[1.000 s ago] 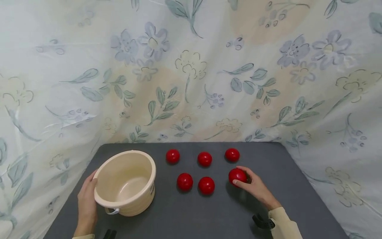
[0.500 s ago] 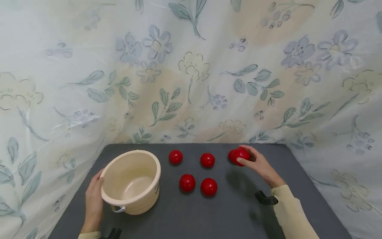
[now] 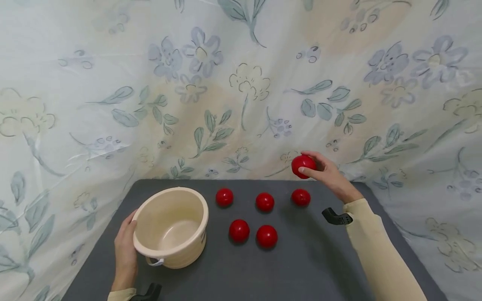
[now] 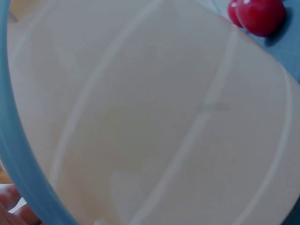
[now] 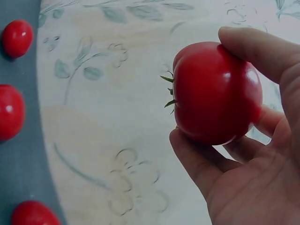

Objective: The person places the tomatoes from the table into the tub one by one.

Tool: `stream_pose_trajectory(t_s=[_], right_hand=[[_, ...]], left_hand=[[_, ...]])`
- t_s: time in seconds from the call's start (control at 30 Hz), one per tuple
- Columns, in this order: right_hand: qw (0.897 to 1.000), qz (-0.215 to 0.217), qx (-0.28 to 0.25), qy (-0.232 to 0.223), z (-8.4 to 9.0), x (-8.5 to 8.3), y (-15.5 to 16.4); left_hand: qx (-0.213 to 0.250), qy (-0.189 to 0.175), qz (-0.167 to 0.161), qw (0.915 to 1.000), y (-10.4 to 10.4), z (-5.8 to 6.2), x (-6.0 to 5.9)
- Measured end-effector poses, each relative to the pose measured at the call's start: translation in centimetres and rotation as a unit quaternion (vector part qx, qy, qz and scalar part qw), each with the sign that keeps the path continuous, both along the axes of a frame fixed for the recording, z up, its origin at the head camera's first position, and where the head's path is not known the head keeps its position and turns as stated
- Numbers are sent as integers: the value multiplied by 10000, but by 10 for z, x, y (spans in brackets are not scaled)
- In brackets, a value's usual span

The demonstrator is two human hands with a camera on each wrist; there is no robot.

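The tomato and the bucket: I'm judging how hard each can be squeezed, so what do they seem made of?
The tomato looks like glossy moulded plastic, with a sharp highlight and a tiny green calyx, though it could be real. The bucket looks like smooth, matte cream plastic.

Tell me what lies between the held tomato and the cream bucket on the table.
In the head view, five red tomatoes lie between the lifted tomato in the right hand and the bucket.
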State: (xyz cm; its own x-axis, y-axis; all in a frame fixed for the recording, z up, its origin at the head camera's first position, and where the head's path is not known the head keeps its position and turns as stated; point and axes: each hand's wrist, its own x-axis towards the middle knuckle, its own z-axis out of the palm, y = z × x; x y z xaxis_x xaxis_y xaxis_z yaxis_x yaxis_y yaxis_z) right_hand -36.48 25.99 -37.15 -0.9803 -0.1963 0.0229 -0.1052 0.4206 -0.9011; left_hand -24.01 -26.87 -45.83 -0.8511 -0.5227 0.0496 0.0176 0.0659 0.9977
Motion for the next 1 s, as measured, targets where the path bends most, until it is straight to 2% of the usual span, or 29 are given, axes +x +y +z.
stream_pose_trajectory(t_s=[0.23, 0.53, 0.67, 0.8, 0.9, 1.0], right_hand=[[9995, 28, -20, 312, 26, -12, -19], [9989, 191, -37, 427, 44, -19, -44], [9983, 309, -46, 501, 52, -23, -55], [9970, 564, -175, 506, 58, -26, -69], [9952, 773, -325, 504, 61, -28, -82], [9932, 943, -460, 502, 63, -28, -95]], left_hand=[[-86, 10, 50, 9999, 9, -4, -1], [-444, -132, 43, 9989, 17, -7, -3], [-441, -136, -193, 9987, 19, -9, -5], [-211, -200, -668, 9973, 20, -7, -6], [57, -441, -1148, 9924, 21, 1, -7], [293, -652, -1449, 9869, 24, 12, -9]])
